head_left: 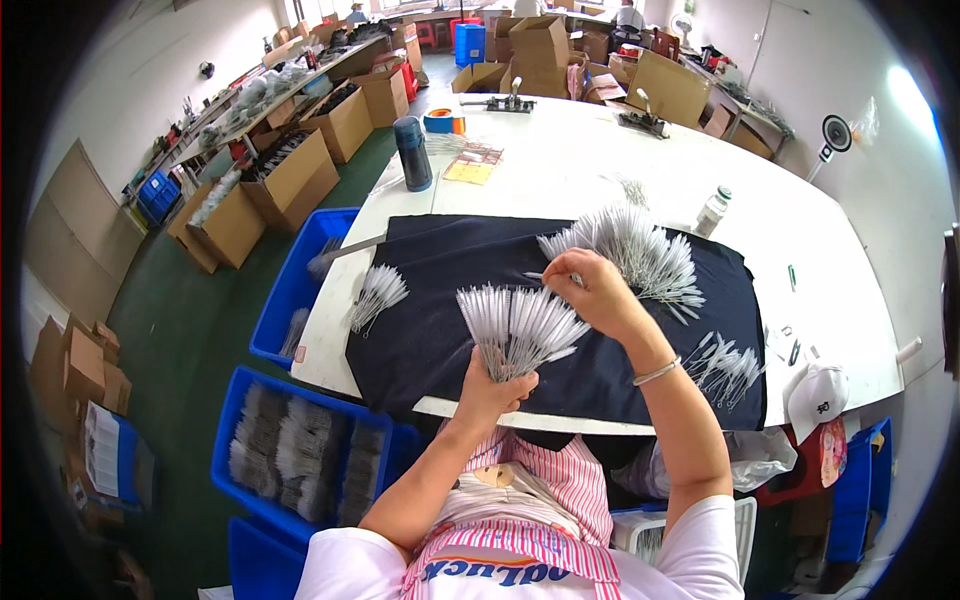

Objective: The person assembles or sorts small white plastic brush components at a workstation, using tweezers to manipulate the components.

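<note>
My left hand (pixel 492 388) is closed round the wire stems of a fanned bunch of small white-bristled brushes (pixel 520 325), heads pointing up and away from me. Beyond it, my right hand (pixel 600 295) is pinched by the bunch's upper right; one pale brush (pixel 534 276) sticks out from its fingertips. Behind that hand a big heap of brushes (pixel 640 245) lies on a dark cloth (pixel 440 245), its near part hidden by my fingers. A smaller bundle of brushes (pixel 378 292) rests at the cloth's left, and another loose group of brushes (pixel 726 370) at its right.
The white table (pixel 810 230) carries a dark flask (pixel 412 155), a tape roll (pixel 440 121), a clear bottle (pixel 712 211), two metal clamps (pixel 512 102) and a white cap (pixel 818 394). Blue bins (pixel 222 470) of brushes stand at the left edge. Cardboard boxes (pixel 290 180) line the far left.
</note>
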The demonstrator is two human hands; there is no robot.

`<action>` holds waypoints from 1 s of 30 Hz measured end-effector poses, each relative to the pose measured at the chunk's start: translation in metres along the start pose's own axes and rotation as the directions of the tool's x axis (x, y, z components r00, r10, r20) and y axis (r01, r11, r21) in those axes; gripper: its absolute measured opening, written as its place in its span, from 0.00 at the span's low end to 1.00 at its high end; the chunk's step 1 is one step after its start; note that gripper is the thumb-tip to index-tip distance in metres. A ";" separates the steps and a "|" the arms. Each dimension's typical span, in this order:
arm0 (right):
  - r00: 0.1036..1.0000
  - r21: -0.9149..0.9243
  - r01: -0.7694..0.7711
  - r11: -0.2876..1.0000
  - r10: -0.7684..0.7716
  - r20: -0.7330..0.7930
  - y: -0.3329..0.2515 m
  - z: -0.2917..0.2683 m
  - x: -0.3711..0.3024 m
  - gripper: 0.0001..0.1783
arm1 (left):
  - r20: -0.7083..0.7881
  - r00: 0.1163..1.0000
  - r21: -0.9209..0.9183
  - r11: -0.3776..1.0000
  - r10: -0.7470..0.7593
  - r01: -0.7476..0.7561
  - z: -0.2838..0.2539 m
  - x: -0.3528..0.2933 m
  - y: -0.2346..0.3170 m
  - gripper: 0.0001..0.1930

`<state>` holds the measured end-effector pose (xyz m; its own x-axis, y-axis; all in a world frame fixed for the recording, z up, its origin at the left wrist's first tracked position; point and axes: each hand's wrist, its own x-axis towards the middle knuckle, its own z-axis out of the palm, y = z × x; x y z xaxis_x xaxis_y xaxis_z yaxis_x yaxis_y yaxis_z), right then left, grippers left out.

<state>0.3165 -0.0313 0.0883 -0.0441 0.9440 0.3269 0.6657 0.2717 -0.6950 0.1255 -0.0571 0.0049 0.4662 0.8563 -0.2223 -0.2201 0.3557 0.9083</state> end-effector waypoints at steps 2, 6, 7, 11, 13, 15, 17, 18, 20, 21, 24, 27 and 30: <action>0.999 -0.020 0.046 0.999 -0.046 -0.024 0.005 0.014 -0.006 0.04 | -0.028 0.999 -0.026 0.999 0.025 -0.025 0.004 0.000 0.006 0.24; 0.950 0.078 0.118 0.990 -0.089 -0.299 0.007 0.014 -0.009 0.10 | 0.013 0.999 -0.036 0.999 0.038 -0.038 0.003 0.001 0.008 0.21; 0.919 0.116 0.062 0.991 -0.011 -0.394 -0.001 0.011 -0.011 0.15 | 0.024 0.998 -0.070 0.996 0.050 -0.048 -0.001 0.002 0.008 0.20; 0.676 0.585 0.130 0.800 0.361 -0.643 0.007 0.022 -0.038 0.14 | 0.060 0.993 -0.138 0.986 0.104 -0.095 -0.011 0.009 0.005 0.18; 0.584 0.651 0.182 0.737 0.452 -0.674 0.017 0.036 -0.054 0.17 | 0.165 0.980 -0.118 0.989 0.110 -0.091 -0.012 0.011 0.010 0.17; 0.702 0.747 0.204 0.632 0.438 -0.562 0.020 0.060 -0.070 0.29 | 0.163 0.982 -0.163 0.984 0.092 -0.065 -0.010 0.007 0.016 0.18; 0.799 0.776 0.197 0.599 0.360 -0.482 0.009 0.080 -0.077 0.39 | 0.162 0.986 -0.224 0.975 0.042 -0.005 -0.010 0.004 0.019 0.18; 0.833 0.773 0.199 0.602 0.312 -0.457 0.005 0.086 -0.078 0.44 | 0.164 0.986 -0.222 0.975 0.036 0.001 -0.010 0.003 0.020 0.18; 0.858 0.784 0.189 0.592 0.289 -0.425 0.001 0.089 -0.079 0.50 | 0.193 0.981 -0.264 0.964 0.015 0.037 -0.011 0.002 0.021 0.18; 0.861 0.784 0.201 0.587 0.276 -0.427 -0.001 0.089 -0.077 0.51 | 0.191 0.981 -0.262 0.964 0.011 0.040 -0.011 0.001 0.021 0.18; 0.881 0.793 0.187 0.579 0.258 -0.397 -0.010 0.081 -0.075 0.54 | 0.166 0.986 -0.267 0.963 0.005 0.040 -0.012 -0.002 0.022 0.17; 0.880 0.797 0.194 0.572 0.257 -0.399 -0.017 0.076 -0.073 0.50 | 0.173 0.984 -0.279 0.957 -0.031 0.079 -0.013 -0.006 0.025 0.14; 0.872 0.721 0.154 0.676 0.250 -0.420 -0.013 0.067 -0.068 0.46 | 0.198 0.979 -0.277 0.956 -0.040 0.095 -0.013 -0.008 0.028 0.12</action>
<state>0.2612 -0.0864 0.0319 0.4409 0.8129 0.3806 -0.0938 0.4635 -0.8811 0.1040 -0.0495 0.0271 0.6349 0.7503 -0.1842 -0.4034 0.5253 0.7492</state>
